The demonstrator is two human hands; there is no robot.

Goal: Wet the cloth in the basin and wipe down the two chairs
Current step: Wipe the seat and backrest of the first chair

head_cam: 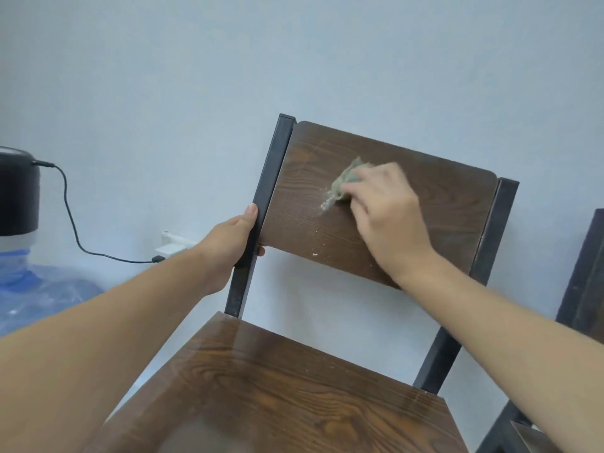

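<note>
My left hand [230, 238] wraps the chair's black post [261, 204] to steady it while my right hand [385, 217], fingers closed on the damp cloth [344, 183], scrubs the wooden backrest [327, 230]

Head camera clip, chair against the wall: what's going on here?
A person is wiping a wooden chair. The right hand presses a greenish cloth against the front of the backrest, with wet streaks and white specks beside it. The left hand grips the black metal post on the backrest's left side. The seat looks glossy. A second chair shows only partly at the right edge. No basin is in view.
</note>
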